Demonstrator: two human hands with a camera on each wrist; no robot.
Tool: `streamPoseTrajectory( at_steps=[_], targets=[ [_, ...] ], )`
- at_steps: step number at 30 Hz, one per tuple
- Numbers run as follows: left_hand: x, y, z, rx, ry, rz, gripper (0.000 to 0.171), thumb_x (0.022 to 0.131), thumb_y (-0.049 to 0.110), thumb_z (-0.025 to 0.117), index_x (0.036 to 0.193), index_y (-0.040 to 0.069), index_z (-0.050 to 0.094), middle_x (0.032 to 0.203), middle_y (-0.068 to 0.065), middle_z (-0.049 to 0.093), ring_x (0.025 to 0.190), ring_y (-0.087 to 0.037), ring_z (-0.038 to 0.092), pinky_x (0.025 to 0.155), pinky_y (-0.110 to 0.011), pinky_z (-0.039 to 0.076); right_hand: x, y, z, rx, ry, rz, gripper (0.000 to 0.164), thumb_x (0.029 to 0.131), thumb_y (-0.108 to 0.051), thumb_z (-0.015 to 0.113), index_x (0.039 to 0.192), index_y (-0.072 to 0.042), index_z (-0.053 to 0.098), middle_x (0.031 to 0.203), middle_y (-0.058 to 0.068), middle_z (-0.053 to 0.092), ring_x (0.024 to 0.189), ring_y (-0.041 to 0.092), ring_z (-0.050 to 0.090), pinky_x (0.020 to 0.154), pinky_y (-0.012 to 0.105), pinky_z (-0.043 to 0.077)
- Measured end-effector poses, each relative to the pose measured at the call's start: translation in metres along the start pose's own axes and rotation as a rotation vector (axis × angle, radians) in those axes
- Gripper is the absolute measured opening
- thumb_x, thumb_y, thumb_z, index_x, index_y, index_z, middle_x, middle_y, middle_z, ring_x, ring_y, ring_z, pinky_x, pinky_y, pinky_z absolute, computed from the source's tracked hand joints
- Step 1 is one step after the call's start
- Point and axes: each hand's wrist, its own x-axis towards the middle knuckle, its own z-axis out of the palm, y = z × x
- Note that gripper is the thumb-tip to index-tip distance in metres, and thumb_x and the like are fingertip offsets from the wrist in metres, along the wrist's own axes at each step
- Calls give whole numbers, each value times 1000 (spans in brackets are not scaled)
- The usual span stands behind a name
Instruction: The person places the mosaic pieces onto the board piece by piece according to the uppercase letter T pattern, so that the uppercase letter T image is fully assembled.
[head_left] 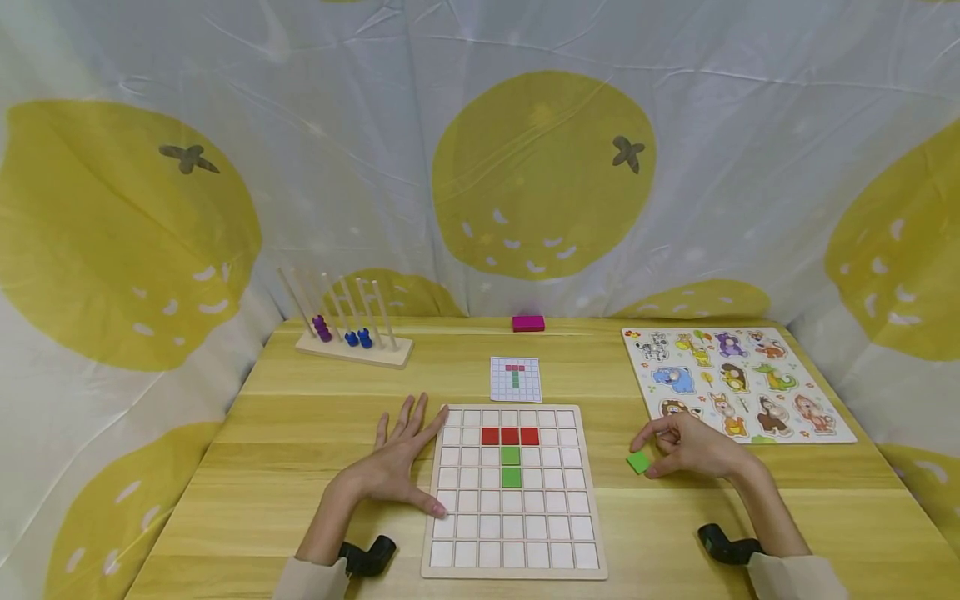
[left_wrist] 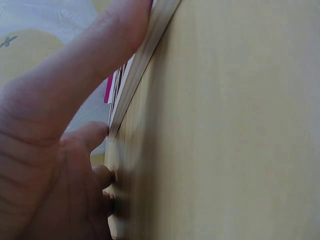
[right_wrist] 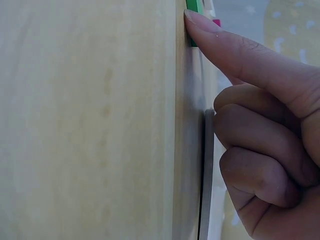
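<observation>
A square wooden grid board (head_left: 517,573) lies on the table with a row of three red tiles (head_left: 510,436) and two green tiles (head_left: 512,477) in line below the middle one. My left hand (head_left: 397,467) is spread at the board's left side, its thumb and index finger touching the edge. To the right of the board, my right hand (head_left: 697,446) pinches a loose green square tile (head_left: 638,462) between thumb and index finger, low over the table. In the right wrist view, the thumb lies against that tile (right_wrist: 193,5), and the other fingers are curled.
Behind the board lies a pattern card (head_left: 498,392) showing a T shape, with a magenta block (head_left: 528,323) farther back. A peg stand (head_left: 356,352) with purple and blue beads is at the back left. An animal puzzle board (head_left: 810,367) lies right, near my right hand.
</observation>
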Motion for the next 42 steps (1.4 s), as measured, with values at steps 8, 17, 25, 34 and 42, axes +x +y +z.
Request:
streamPoseTrajectory(
  at_steps=[8, 17, 25, 34, 42],
  targets=[
    [-1, 0, 0, -2, -6, -2, 143, 63, 54, 96, 167, 11, 8, 170, -27, -18, 156, -51, -21, 119, -75, -16, 1, -3, 2, -14, 20, 36, 32, 81, -13, 86, 109, -3, 74, 65, -8, 33, 58, 2, 30, 56, 23, 31],
    [0, 2, -1, -9, -8, -8, 143, 63, 53, 96, 167, 12, 8, 170, -26, -19, 156, -49, -22, 120, -75, -17, 8, -10, 10, -35, 94, 26, 31, 83, -18, 87, 107, -4, 73, 65, -7, 33, 59, 1, 30, 60, 22, 37],
    [0, 3, -1, -2, -7, -7, 143, 63, 53, 96, 167, 11, 8, 170, -27, -18, 156, -50, -21, 120, -75, -16, 24, -38, 37, 62, 104, 25, 30, 85, -15, 85, 108, -2, 71, 64, -7, 30, 57, 3, 30, 66, 20, 44],
    [-1, 0, 1, 3, -7, -3, 143, 63, 53, 96, 167, 11, 7, 170, -27, -18, 156, -50, -21, 120, -75, -16, 49, -82, 93, 118, 115, 108, 30, 80, -11, 88, 102, -2, 70, 58, -7, 34, 52, 6, 29, 50, 18, 29],
    [-1, 1, -1, -1, -9, -1, 142, 64, 54, 96, 167, 11, 8, 170, -27, -19, 156, -50, -21, 119, -75, -17, 61, -101, 126, 35, 95, 96, 28, 75, -8, 90, 94, -8, 70, 55, -7, 36, 51, 6, 32, 49, 18, 30]
  ],
)
